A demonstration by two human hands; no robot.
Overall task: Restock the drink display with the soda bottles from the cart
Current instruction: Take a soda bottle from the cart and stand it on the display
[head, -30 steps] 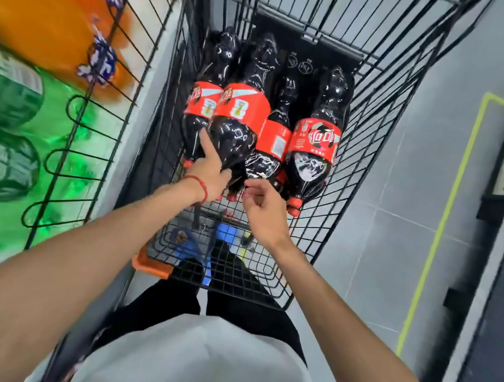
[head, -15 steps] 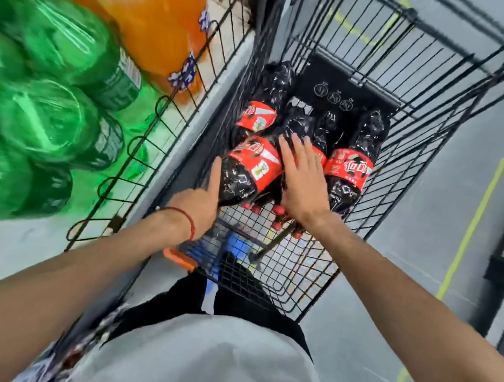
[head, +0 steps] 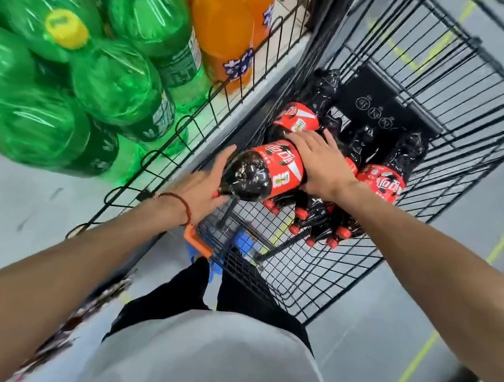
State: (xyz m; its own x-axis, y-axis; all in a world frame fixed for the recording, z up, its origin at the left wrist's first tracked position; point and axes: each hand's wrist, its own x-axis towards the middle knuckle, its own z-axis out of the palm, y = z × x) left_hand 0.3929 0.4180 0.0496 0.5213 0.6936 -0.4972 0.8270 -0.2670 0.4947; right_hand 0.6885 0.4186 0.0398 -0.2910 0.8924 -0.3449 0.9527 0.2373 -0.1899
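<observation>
We look down into a black wire cart (head: 298,273) standing just right of the drink display (head: 222,110); one cola bottle (head: 265,170) is lifted slightly above the others at the cart's near-left corner. Its long axis runs from near left to far right; the neck and red cap point near-left, towards us, and the base points far-right, deeper into the cart; the red label faces up.

The left grip (head: 204,186) is clasped on the neck end; the thumb lies along the bottle's left shoulder and the fingers curl under by the cap; a red cord bracelet (head: 181,203) circles that wrist. The right grip (head: 319,163) is released, its fingers straight and spread flat over the bottle's body just beyond the label.

The other cola bottles (head: 380,182) lie on the cart's floor, side by side, long axes near to far; their red caps (head: 341,231) point towards the near end.

On the display at left, behind a wire rail, stand green soda bottles (head: 116,83), one showing a yellow cap (head: 65,29); orange soda bottles (head: 221,22) stand farther along. A yellow tape line (head: 402,377) crosses the grey floor (head: 419,301) at right.
</observation>
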